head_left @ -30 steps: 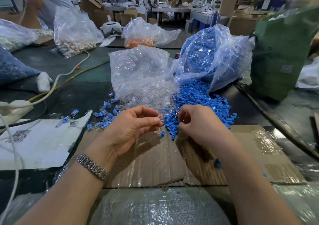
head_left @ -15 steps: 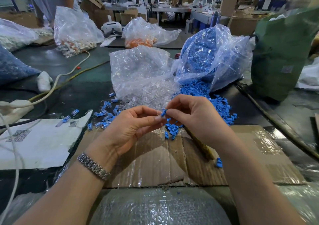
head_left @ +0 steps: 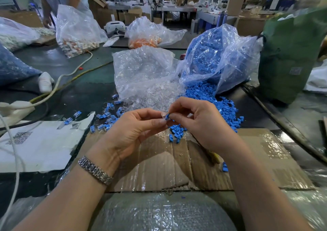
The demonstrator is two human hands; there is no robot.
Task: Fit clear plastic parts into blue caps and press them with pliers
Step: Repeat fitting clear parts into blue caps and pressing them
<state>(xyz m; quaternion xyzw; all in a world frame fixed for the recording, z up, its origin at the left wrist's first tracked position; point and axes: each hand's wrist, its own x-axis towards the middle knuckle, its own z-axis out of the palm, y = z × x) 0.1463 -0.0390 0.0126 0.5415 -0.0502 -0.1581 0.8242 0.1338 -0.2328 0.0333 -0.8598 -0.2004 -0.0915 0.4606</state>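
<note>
Above the cardboard sheet [head_left: 256, 151] on the counter [head_left: 85, 92], I am bringing my two hands together at chest height. My left hand [head_left: 134, 129] is pinching a clear plastic part [head_left: 164, 119] between thumb and forefinger; my right hand [head_left: 200, 122] is pinching a blue cap [head_left: 167, 115] at its fingertips. The two pieces are touching, and I am seating one into the other.

Progress, as I judge it: a scatter of assembled pieces [head_left: 108, 119] is lying to the left of my hands, so a small batch is done. A far larger supply is waiting: loose blue caps [head_left: 217, 103] spilling from the blue bag [head_left: 212, 57], and clear parts [head_left: 155, 96] spilling from the clear bag [head_left: 141, 66]. Most of the work is left. A yellow handle [head_left: 215, 157], probably the pliers, is showing under my right wrist; the pressing step for this piece is not yet done.

Compared with a second ago, my right hand has lifted off the cap pile, where it was picking, and is now meeting my left hand with a cap. My left hand has barely moved.
</note>
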